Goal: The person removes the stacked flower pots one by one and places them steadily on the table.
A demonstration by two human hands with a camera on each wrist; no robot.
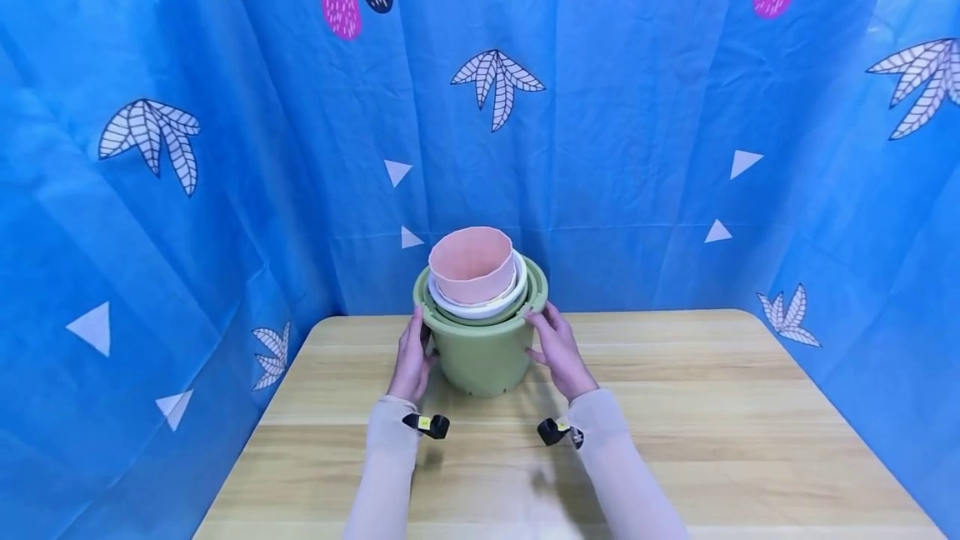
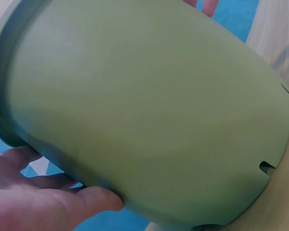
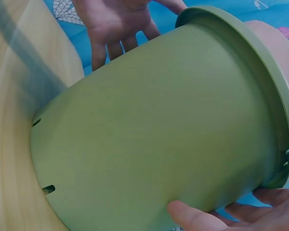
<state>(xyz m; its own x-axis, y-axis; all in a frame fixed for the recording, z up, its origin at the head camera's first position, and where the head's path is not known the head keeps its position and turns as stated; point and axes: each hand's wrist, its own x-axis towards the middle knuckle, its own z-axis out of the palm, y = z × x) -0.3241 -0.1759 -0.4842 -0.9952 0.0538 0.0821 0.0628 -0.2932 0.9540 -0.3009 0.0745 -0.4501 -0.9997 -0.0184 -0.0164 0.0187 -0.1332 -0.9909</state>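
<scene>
A large green plastic flower pot (image 1: pixel 483 357) stands near the table's back edge. Nested in it are another green pot, a white pot (image 1: pixel 485 307) and a pink pot (image 1: pixel 472 265), which rises highest and tilts slightly. My left hand (image 1: pixel 412 358) holds the large pot's left side just below the rim. On the other side, my right hand (image 1: pixel 558 350) grips it, with fingers at the rim and a digit lower on the wall. In the left wrist view, the pot's smooth wall (image 2: pixel 149 106) fills most of the frame, with slots along its base.
The pale wooden table (image 1: pixel 712 423) extends to both sides and in front of the pots. A blue patterned curtain (image 1: pixel 615 148) hangs close behind the pots and along both sides.
</scene>
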